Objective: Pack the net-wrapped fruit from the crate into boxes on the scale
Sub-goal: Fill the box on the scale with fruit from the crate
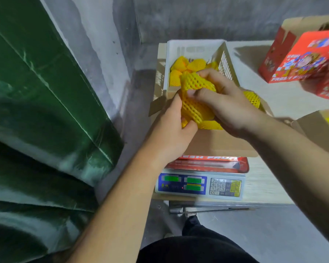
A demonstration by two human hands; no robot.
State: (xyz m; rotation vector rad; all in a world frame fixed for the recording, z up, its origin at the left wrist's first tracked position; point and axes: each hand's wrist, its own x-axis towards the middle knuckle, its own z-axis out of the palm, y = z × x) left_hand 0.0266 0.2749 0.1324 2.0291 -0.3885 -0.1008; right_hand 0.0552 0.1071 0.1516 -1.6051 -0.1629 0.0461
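Bench: carried everything along its left edge, within my reach.

Crate: white, at the far-left corner, fruit low inside; I judged it set just behind the box to keep transfers short.

Box: open cardboard, on the scale at the near-left edge, so weight read as I filled.

Left hand, right hand: together over the box, both gripping net-wrapped fruit.

Red cartons: far-right corner, presumably awaiting filling.
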